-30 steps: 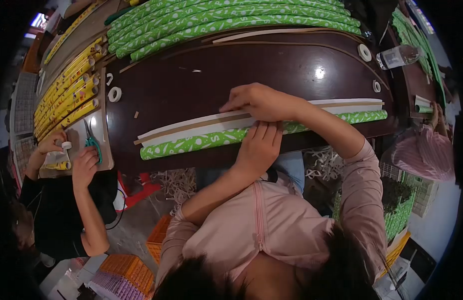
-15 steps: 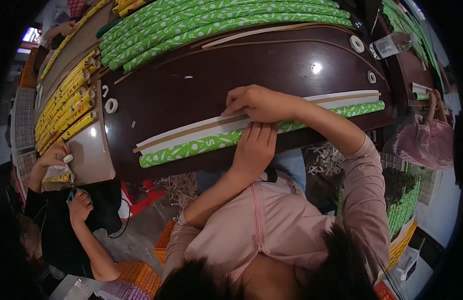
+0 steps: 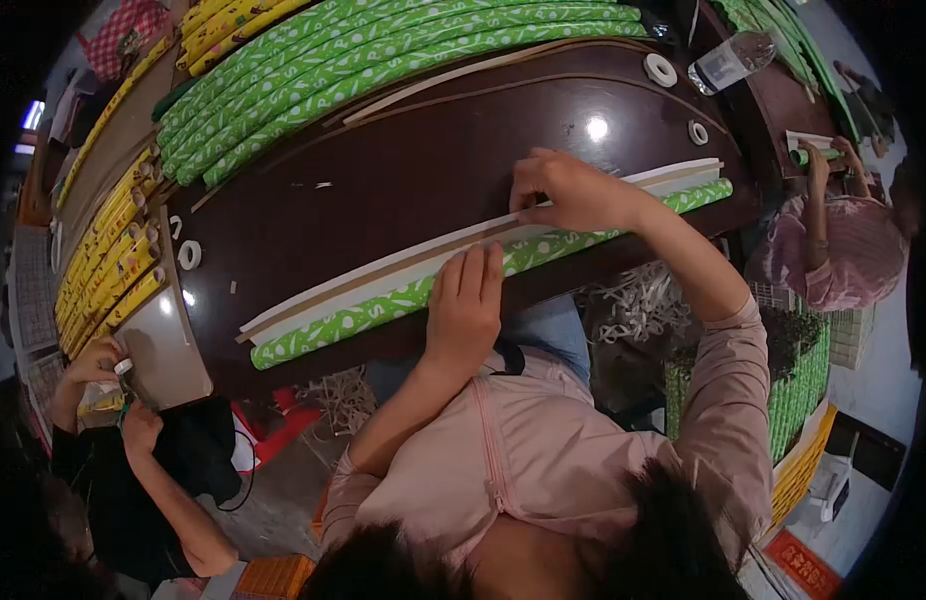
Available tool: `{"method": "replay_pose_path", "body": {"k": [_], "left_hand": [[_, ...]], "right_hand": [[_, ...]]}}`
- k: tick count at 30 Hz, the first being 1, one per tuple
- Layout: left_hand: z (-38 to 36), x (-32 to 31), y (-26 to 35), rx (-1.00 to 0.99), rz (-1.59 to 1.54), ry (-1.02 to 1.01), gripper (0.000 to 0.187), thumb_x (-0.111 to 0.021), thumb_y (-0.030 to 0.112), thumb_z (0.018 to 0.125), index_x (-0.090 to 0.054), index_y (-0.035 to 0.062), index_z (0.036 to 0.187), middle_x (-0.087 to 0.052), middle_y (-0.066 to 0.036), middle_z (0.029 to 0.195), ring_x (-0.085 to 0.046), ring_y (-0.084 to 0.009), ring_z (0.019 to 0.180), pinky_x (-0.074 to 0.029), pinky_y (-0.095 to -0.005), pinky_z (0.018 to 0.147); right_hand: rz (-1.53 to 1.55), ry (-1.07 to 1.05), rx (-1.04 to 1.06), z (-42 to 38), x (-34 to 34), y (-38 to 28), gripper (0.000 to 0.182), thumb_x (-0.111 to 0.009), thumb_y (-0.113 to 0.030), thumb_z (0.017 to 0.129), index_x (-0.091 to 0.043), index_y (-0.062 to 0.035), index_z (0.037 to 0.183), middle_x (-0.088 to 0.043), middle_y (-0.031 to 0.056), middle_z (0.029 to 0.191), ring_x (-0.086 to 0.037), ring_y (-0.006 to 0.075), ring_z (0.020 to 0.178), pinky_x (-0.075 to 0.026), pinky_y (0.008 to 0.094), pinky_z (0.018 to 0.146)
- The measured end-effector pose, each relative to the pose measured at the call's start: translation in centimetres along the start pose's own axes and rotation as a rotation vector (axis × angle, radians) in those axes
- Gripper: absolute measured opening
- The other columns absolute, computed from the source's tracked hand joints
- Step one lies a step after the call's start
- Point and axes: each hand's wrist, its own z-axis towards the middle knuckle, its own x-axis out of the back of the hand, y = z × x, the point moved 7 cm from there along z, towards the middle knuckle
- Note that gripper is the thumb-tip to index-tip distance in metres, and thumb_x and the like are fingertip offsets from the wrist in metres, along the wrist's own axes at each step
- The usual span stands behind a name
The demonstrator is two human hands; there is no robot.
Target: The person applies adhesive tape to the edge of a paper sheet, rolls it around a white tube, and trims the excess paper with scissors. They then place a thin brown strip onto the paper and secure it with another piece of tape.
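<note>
A long roll of green patterned paper (image 3: 343, 325) lies along the front of the dark table. Its white underside (image 3: 673, 177) shows as a band on the far side, with a narrow brown strip (image 3: 383, 268) running along it. My left hand (image 3: 465, 305) rests on the roll near its middle, fingers stretched out and flat. Farther right, my right hand (image 3: 578, 195) is over the white band and brown strip, its fingers bent and thumb tucked in. Its fingertips meet at the strip, and what they pinch is too small to make out.
Green rolls (image 3: 383, 75) lie stacked at the back, yellow rolls (image 3: 113, 260) at the left. Tape rolls (image 3: 660, 70) and a clear bottle (image 3: 731, 62) are at the far right. A co-worker's hands (image 3: 141, 430) are at the left; another person (image 3: 833, 245) is at the right.
My right hand has moved right along the strip, away from my left hand. My left hand stays on the roll. The view has shifted somewhat.
</note>
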Motion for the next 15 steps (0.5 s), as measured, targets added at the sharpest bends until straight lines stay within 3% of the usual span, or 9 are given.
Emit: {"method": "replay_pose_path", "body": {"k": [3, 6, 12, 15], "left_hand": [[-0.1, 0.0, 0.2, 0.017, -0.007, 0.000, 0.047, -0.055, 0.006, 0.081, -0.054, -0.0078, 0.126, -0.054, -0.017, 0.115, -0.053, -0.0312, 0.108, -0.045, -0.0406, 0.095], [-0.1, 0.2, 0.3, 0.003, -0.012, -0.019, 0.049, -0.054, 0.005, 0.081, -0.052, -0.0078, 0.128, -0.054, -0.016, 0.115, -0.052, -0.0318, 0.109, -0.045, -0.0411, 0.095], [-0.4, -0.2, -0.2, -0.012, -0.016, -0.038, 0.051, -0.054, 0.005, 0.080, -0.052, -0.0078, 0.128, -0.053, -0.016, 0.115, -0.052, -0.0315, 0.110, -0.045, -0.0412, 0.095], [-0.2, -0.1, -0.1, -0.009, -0.014, -0.045, 0.049, -0.053, 0.005, 0.080, -0.053, -0.0077, 0.127, -0.053, -0.016, 0.116, -0.051, -0.0316, 0.110, -0.045, -0.0410, 0.094]], "right_hand": [[0.046, 0.066, 0.033, -0.6, 0.5, -0.5, 0.012, -0.068, -0.012, 0.080, -0.070, -0.0047, 0.090, -0.068, 0.0111, 0.093, -0.065, 0.0301, 0.082, -0.052, 0.0386, 0.073], [0.250, -0.003, -0.158, -1.0, 0.2, -0.1, 0.011, -0.067, -0.012, 0.081, -0.069, -0.0033, 0.086, -0.069, 0.0128, 0.089, -0.067, 0.0305, 0.081, -0.052, 0.0390, 0.072], [0.355, 0.097, -0.091, -0.5, -0.4, 0.3, 0.022, -0.067, -0.005, 0.078, -0.066, -0.0021, 0.099, -0.069, 0.0142, 0.091, -0.068, 0.0294, 0.084, -0.052, 0.0383, 0.073], [0.476, 0.049, -0.026, 0.3, -0.7, -0.8, 0.035, -0.061, 0.007, 0.078, -0.063, -0.0026, 0.112, -0.068, 0.0135, 0.102, -0.067, 0.0271, 0.096, -0.052, 0.0382, 0.083]]}}
